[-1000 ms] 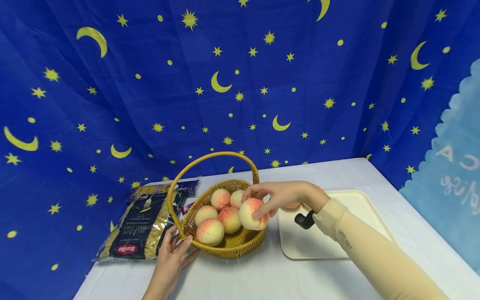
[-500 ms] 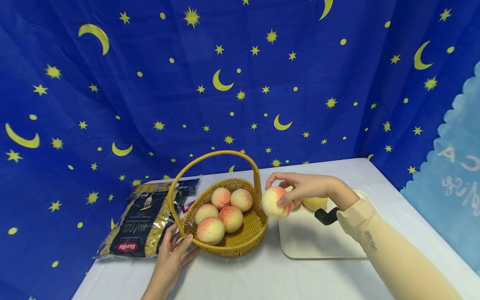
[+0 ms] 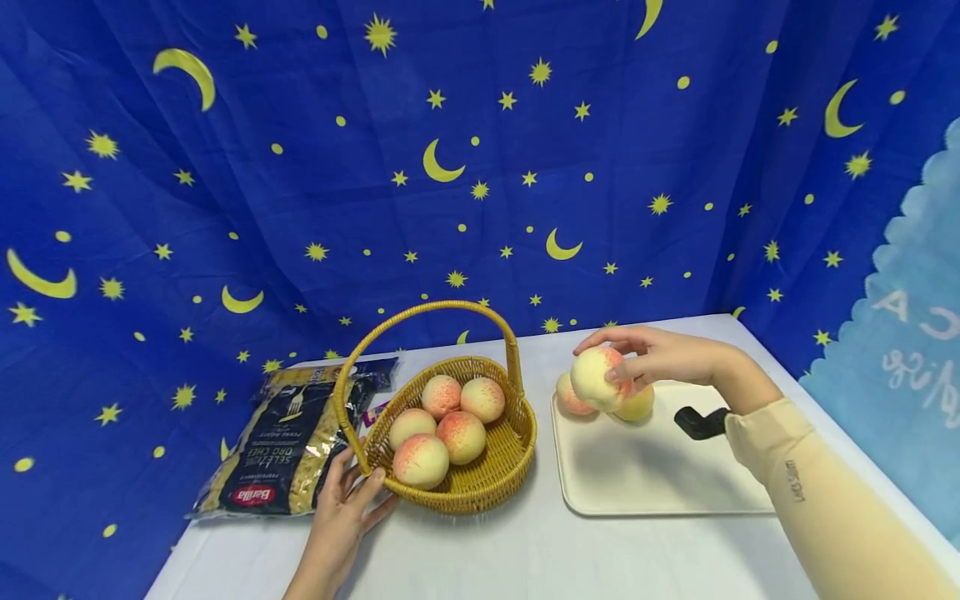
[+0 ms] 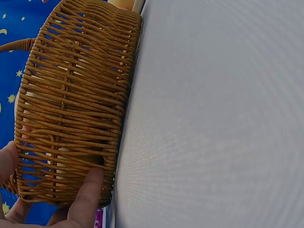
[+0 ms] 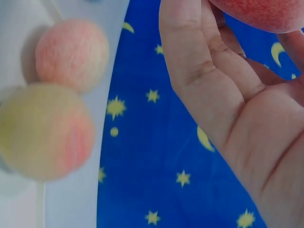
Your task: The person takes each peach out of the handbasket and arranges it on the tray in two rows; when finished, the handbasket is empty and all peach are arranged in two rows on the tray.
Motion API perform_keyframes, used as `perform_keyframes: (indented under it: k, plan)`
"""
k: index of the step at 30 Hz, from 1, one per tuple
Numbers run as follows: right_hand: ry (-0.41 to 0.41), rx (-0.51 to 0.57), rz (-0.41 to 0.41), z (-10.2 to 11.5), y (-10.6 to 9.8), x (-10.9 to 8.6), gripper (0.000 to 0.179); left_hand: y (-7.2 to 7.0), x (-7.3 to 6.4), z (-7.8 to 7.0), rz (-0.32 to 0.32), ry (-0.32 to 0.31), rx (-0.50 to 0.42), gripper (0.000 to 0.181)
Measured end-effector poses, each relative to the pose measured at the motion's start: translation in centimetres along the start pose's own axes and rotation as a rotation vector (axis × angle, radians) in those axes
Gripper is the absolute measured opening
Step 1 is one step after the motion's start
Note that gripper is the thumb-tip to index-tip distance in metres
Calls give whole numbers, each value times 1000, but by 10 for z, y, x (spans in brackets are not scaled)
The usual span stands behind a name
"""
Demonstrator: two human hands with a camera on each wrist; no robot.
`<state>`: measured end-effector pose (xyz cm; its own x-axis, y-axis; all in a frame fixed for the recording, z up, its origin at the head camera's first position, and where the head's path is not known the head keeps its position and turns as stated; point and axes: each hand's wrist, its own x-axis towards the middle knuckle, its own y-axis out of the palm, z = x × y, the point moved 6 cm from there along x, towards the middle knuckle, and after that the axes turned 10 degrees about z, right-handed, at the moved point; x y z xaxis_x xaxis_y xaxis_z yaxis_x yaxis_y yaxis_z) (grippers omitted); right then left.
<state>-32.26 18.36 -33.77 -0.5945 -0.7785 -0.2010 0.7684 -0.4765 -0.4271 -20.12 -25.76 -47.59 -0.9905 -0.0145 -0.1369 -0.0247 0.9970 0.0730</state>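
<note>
My right hand holds a pale peach with a red blush between thumb and fingers, above the back left of a cream tray. In the right wrist view only the red underside of this peach shows. Two other peaches, one pinkish and one yellower, sit on the tray, partly hidden behind the held one. My left hand grips the near left side of a wicker basket, thumb at the rim, a finger against the weave. Several peaches lie in the basket.
Bags of pasta lie left of the basket, with a small purple packet beside them. The basket's tall hoop handle arches over it. A black wrist-mount piece hangs under my right wrist. A starry blue curtain stands behind the white table.
My right hand has carried the peach from over the basket rightward to above the tray, uncovering a peach in the basket. My left hand and the basket have stayed put.
</note>
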Motion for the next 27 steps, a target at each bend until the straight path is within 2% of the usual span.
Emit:
perform_keyframes:
  k: [11,22,27]
  plan:
    - [-10,78,-144,-35,-28,-32,45,-2,0,3,-13,-32,-10,64]
    - [39,151,-308,-82,-49,-55,40,-1,-1,1,-8,-29,-6,63]
    - [56,123,-377,-102,-53,-64,41,0,-1,1,-4,-26,-5,64]
